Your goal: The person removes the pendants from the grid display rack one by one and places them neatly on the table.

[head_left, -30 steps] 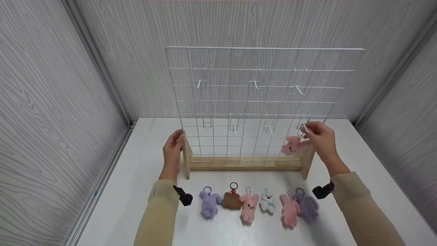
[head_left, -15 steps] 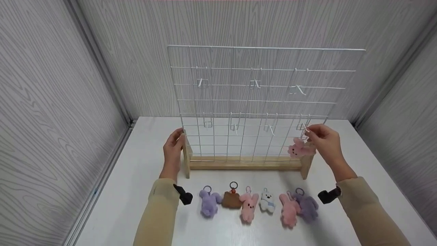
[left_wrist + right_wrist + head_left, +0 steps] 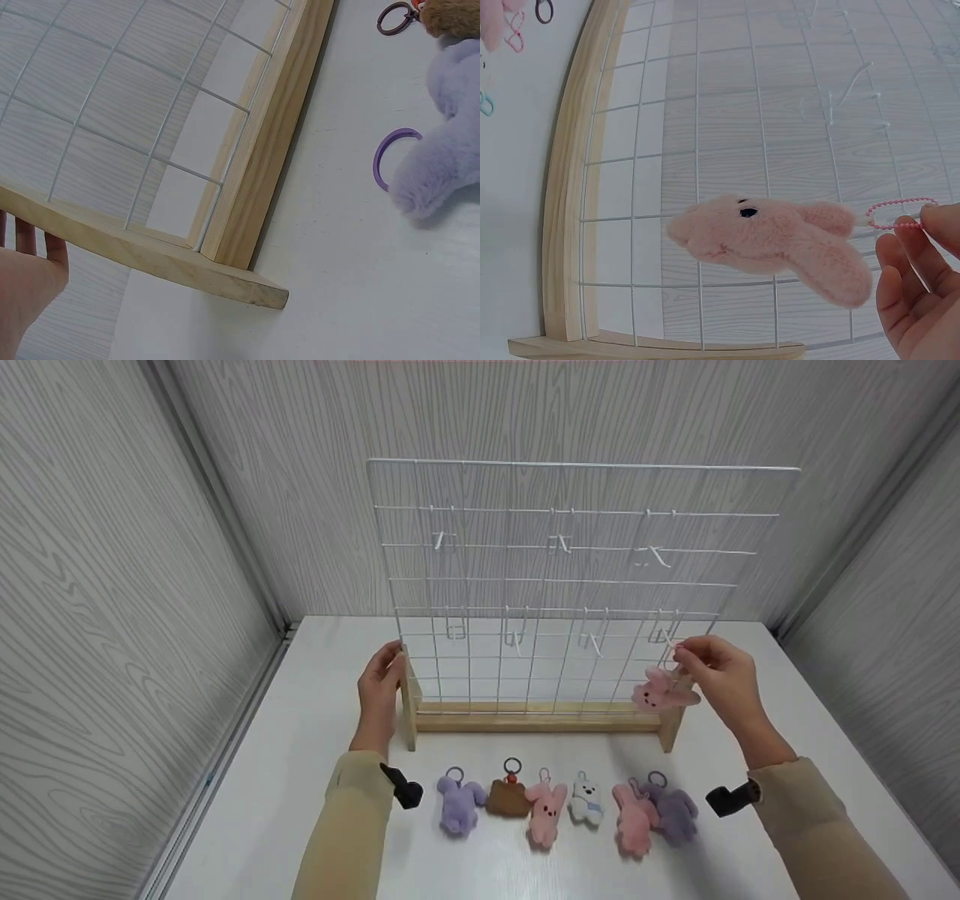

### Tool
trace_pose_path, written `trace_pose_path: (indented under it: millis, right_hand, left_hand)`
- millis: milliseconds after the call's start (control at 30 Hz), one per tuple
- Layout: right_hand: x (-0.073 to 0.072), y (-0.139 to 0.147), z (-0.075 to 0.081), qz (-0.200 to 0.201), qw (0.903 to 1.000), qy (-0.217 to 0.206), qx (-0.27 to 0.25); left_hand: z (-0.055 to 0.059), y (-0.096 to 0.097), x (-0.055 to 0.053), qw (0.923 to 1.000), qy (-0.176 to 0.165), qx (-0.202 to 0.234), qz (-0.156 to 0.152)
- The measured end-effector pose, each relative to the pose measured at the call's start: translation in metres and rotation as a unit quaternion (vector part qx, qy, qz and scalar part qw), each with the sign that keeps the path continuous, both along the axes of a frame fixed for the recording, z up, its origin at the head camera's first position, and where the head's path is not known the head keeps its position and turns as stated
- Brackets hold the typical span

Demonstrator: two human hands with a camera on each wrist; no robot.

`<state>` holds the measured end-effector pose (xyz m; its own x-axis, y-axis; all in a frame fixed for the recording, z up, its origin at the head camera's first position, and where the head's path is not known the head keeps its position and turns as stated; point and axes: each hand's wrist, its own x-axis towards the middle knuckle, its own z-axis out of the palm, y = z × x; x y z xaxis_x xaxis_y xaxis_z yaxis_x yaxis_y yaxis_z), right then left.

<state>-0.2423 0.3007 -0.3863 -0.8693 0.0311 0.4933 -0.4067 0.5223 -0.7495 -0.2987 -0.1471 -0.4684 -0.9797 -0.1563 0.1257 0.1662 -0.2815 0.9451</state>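
My right hand (image 3: pixel 718 671) pinches the pink bead chain (image 3: pixel 900 201) of a pink plush rabbit keychain (image 3: pixel 660 691) between thumb and fingers. The rabbit dangles in front of the lower right of a white wire grid rack (image 3: pixel 510 582), its long ears towards the hand in the right wrist view. Right beside the fingertips is the rightmost lower hook (image 3: pixel 664 637). At the rack's other end, my left hand (image 3: pixel 381 682) grips the wooden side post (image 3: pixel 150 253); its thumb is out of sight in the left wrist view.
Before the rack lie a purple plush (image 3: pixel 459 807), a brown plush (image 3: pixel 508 799), pink rabbits (image 3: pixel 546 817) (image 3: pixel 636 821), a white bear (image 3: pixel 586 802) and a darker purple plush (image 3: pixel 677 814). More hooks (image 3: pixel 592 645) stick out from the grid.
My right hand has shifted slightly right and down, bringing the rabbit with it away from the hook's base. The left hand stays at the post, and the plushes on the table have not moved.
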Motion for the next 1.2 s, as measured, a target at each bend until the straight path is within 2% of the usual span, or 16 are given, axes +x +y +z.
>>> trace_pose_path:
  millis: [133,300,467,600,767,867,1000,1200]
  right_hand:
    - [0.014,-0.008,0.011,-0.002,1.0000,0.004,0.004]
    - [0.022,-0.009,0.012,-0.015,0.9998,0.001,0.011]
    - [0.026,-0.004,0.004,-0.004,0.9999,-0.002,-0.009]
    - [0.029,0.000,-0.002,0.006,0.9998,-0.004,-0.019]
    - [0.034,0.002,-0.007,0.012,0.9996,0.002,-0.025]
    - [0.038,0.004,-0.010,0.013,0.9995,0.006,-0.027]
    - [0.041,0.008,-0.017,0.014,0.9997,0.010,-0.015]
    - [0.038,0.025,-0.039,0.006,0.9999,0.007,0.004]
  left_hand:
    - [0.000,0.000,0.000,1.0000,-0.002,-0.001,0.000]
    - [0.000,0.000,0.000,1.0000,-0.002,-0.005,-0.003]
    - [0.000,0.001,0.000,1.0000,0.001,-0.004,-0.002]
    - [0.000,0.001,0.000,0.9999,-0.009,-0.008,0.003]
    - [-0.010,-0.001,-0.008,0.9996,-0.023,-0.013,0.009]
    - [-0.016,-0.001,-0.012,0.9995,-0.019,-0.016,0.018]
    - [-0.015,0.000,-0.011,0.9996,-0.015,-0.012,0.022]
    - [-0.007,0.000,-0.006,0.9996,-0.023,-0.004,0.013]
